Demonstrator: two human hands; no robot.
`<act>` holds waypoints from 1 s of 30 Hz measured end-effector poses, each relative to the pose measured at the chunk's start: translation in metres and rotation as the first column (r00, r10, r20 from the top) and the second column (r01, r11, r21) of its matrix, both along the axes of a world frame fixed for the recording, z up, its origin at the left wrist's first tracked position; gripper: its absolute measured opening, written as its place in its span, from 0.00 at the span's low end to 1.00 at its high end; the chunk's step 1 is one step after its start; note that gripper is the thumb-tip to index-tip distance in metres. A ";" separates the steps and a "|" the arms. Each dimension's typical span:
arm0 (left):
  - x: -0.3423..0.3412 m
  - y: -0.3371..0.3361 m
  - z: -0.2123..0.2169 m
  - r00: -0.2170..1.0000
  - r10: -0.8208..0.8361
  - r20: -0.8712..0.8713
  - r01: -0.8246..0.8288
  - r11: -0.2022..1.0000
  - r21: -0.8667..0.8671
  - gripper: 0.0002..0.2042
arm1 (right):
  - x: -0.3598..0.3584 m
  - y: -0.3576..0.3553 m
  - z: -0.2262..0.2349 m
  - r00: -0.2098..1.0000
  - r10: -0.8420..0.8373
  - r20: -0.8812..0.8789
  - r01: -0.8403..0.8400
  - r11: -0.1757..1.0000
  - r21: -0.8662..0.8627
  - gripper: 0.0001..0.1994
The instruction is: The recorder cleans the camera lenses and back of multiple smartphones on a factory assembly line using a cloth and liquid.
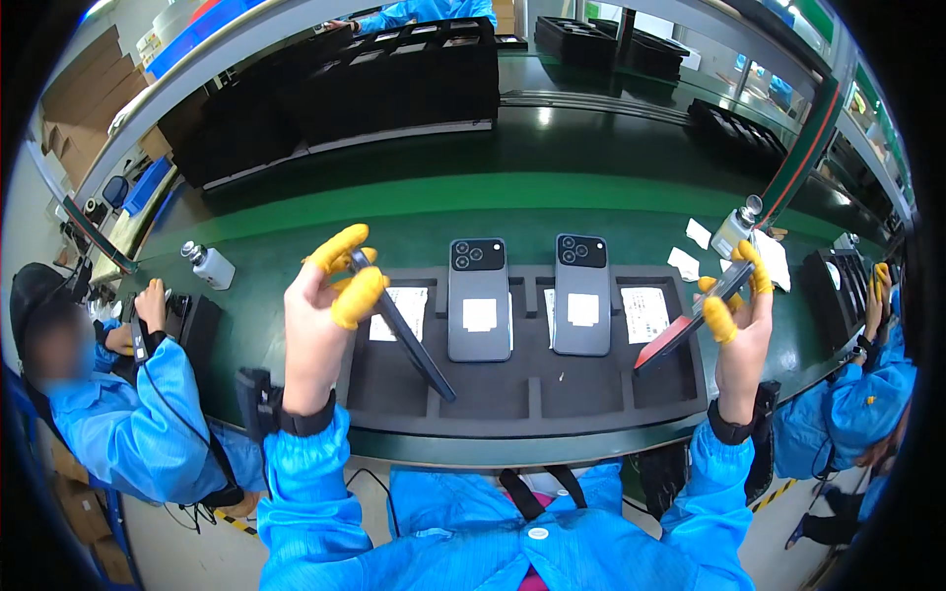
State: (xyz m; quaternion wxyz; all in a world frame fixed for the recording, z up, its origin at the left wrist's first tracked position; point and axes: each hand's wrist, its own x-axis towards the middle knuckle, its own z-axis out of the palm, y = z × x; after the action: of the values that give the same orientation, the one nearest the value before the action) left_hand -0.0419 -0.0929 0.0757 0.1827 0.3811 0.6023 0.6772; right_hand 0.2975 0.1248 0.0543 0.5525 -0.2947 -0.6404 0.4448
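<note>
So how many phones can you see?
4: one in the left hand, one in the right hand, and two lying camera-side up in the tray. Others may be hidden.

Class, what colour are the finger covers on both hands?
Yellow finger covers, clearest in the head view.

Colours logged. My left hand (320, 315) and right hand (741, 320) both wear yellow fingertip covers; both my sleeves (305, 473) are bright blue, with black wristbands. The phone in the left hand (399, 325) looks dark grey to black. The phone in the right hand (690, 320) is dark with a red lower edge. The tray (532, 389) is black foam. Two phones lying in it (479, 300) are grey-blue, each with a black camera block and a white square sticker. Paper slips (645, 313) are white with fine print. The counter (414, 231) is green. Small bottles (209, 264) are white and grey. Neighbouring workers' coats (138, 424) are blue.
</note>
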 end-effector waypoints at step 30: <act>0.029 0.046 -0.040 0.462 -0.274 0.844 -0.030 0.946 0.323 0.26 | -0.056 -0.018 0.005 0.797 0.050 -0.602 -0.216 0.954 -0.207 0.29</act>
State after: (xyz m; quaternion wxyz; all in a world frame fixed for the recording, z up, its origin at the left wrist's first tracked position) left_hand -0.0125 -0.0468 0.0357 0.4559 0.0434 0.2857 0.8418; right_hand 0.2410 0.1069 0.0593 0.6464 -0.1670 -0.3905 0.6338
